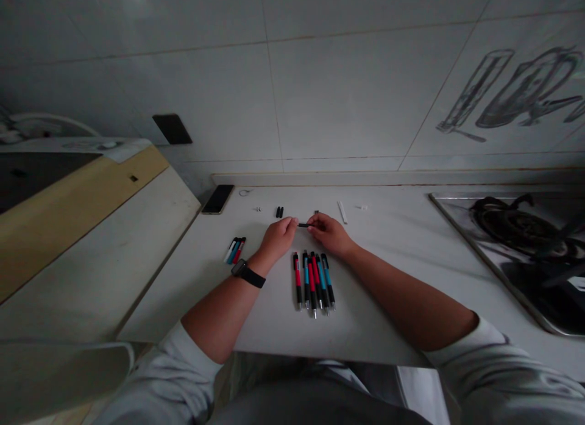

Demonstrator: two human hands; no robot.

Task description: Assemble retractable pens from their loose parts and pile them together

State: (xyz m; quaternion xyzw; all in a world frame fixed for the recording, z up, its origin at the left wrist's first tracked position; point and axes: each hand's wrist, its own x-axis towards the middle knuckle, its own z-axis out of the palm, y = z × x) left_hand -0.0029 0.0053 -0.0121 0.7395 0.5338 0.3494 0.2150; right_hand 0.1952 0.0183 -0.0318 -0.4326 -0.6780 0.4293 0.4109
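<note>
Both my hands meet over the white counter (375,303) and pinch a small black pen part (303,225) between them. My left hand (278,237), with a black watch on its wrist, is closed on the part's left end. My right hand (329,233) is closed on its right end. Just in front of my hands lies a row of several red and blue pens (313,282), side by side, tips toward me. A small bunch of pen barrels (235,250), white, blue and red, lies to the left of my left hand.
A dark phone (218,199) lies at the counter's back left. Small black parts (280,211), a white rod (342,212) and tiny bits lie near the wall. A gas hob (525,254) fills the right side. A wooden surface (68,211) stands on the left.
</note>
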